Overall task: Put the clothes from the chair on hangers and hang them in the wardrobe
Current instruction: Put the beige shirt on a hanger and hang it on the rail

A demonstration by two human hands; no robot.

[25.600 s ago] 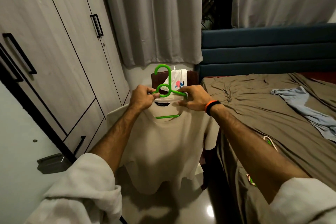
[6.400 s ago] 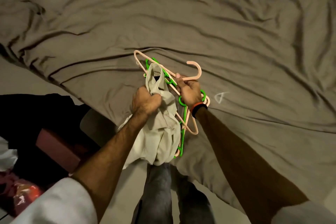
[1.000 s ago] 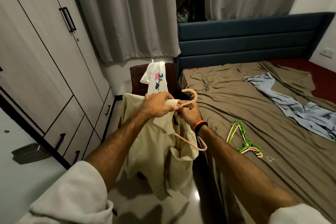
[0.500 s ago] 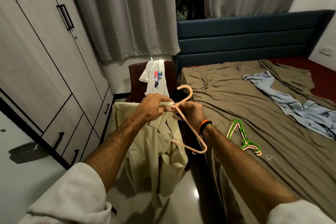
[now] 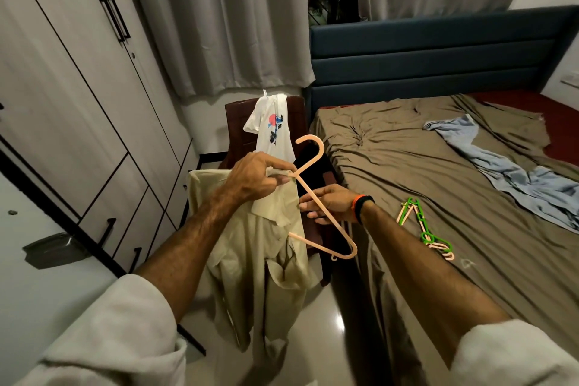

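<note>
Left hand [image 5: 253,177] pinching beige cotton shirt [image 5: 266,260] collar beside peach plastic hanger [image 5: 316,204]. Right hand [image 5: 329,204] gripping that hanger's arm, just right of the shirt.

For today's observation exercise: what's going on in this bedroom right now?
A person is putting a beige shirt onto a peach hanger. The left hand grips the shirt's collar at the hanger's neck, while the right hand holds one hanger arm; that side is not yet covered by the shirt. A white printed T-shirt hangs on the chair, and spare hangers lie on the bed. The wardrobe doors in view are closed.
</note>
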